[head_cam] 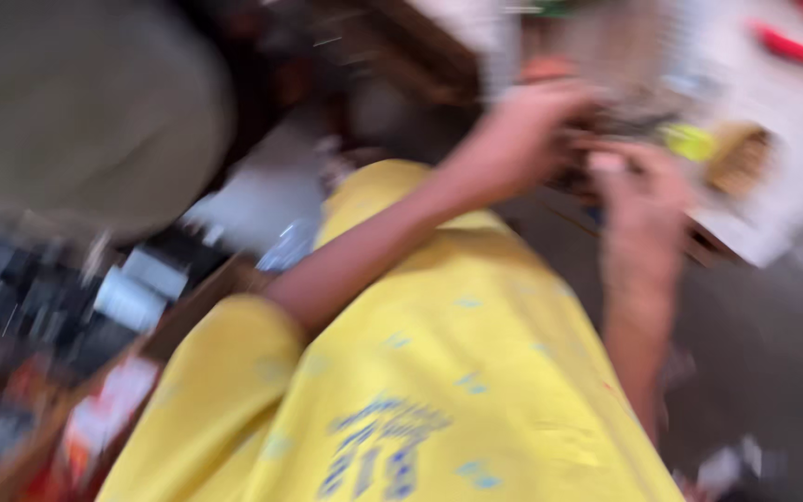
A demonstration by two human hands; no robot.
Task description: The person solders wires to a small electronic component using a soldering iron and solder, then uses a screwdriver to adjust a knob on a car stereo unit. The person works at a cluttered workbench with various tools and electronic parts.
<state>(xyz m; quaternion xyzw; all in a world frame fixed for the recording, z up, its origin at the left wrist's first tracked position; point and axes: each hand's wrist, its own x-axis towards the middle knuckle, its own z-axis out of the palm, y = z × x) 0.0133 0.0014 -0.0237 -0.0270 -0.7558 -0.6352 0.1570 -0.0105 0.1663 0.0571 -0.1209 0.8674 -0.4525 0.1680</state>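
Frame heavily blurred, left hand (532,125) and right hand (638,191) raised together at small dark obj. (620,125), grip state indeterminable, yellow shirt (448,372) seen below.

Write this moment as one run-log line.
left hand: on small dark thing, blurred | right hand: beside it | yellow shirt below | view: blurred

Heavy blur here: a dark floor (755,353) at right, a wooden shelf (188,307) cluttered at left, a pale worktop (792,186) up top, warm light.
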